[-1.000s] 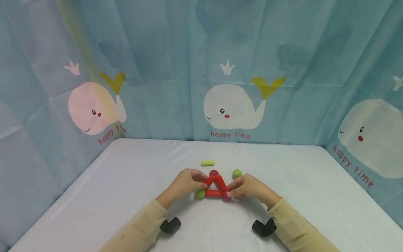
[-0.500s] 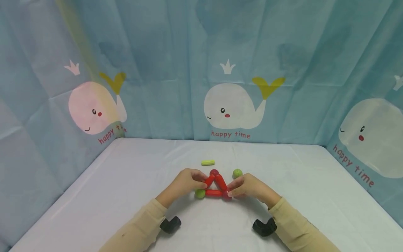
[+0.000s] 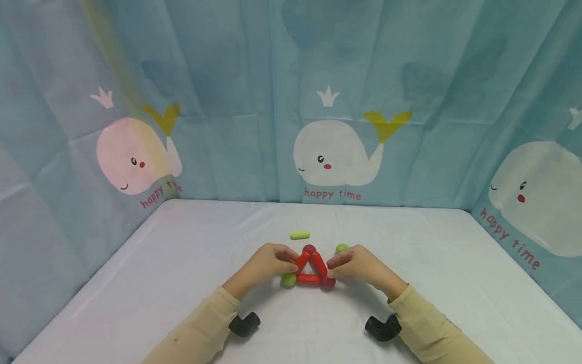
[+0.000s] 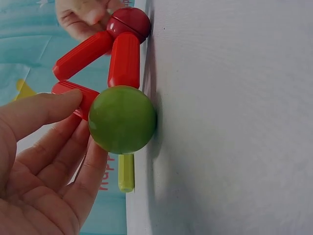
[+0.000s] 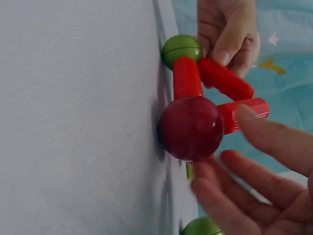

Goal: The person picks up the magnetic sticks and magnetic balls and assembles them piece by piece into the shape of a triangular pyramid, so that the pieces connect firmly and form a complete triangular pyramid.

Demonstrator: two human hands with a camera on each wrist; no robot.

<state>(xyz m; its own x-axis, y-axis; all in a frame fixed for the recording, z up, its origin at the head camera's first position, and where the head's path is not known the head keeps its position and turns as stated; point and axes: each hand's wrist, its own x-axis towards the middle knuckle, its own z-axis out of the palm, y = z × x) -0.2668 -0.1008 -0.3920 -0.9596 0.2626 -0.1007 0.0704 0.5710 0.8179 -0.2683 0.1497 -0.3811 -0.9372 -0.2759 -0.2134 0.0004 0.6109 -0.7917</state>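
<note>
A green ball [image 4: 122, 120] and a dark red ball [image 5: 190, 128] rest on the white table, joined by a red rod [image 3: 308, 279]. From each ball another red rod rises, and their free tips come close together. My left hand [image 3: 274, 263] pinches the left rising rod [image 4: 78, 95] between thumb and fingers, just above the green ball. At the dark red ball, my right hand [image 3: 354, 265] has its fingers spread apart. Its thumb overlaps the right rising rod [image 5: 252, 110] in the right wrist view, with blurred fingertips beside the ball.
Another dark red ball [image 3: 309, 249] shows just beyond the rod tips. A second green ball [image 3: 341, 248] is partly covered by the right hand. A yellow-green rod [image 3: 300, 235] lies farther back. Black curved pieces [image 3: 245, 324] sit at both wrists. A whale-print curtain [image 3: 227, 151] stands behind the table.
My right hand has loosened and lifted slightly from the front dark red ball, which shows more now. It covers more of the rear green ball. My left hand keeps its pinch.
</note>
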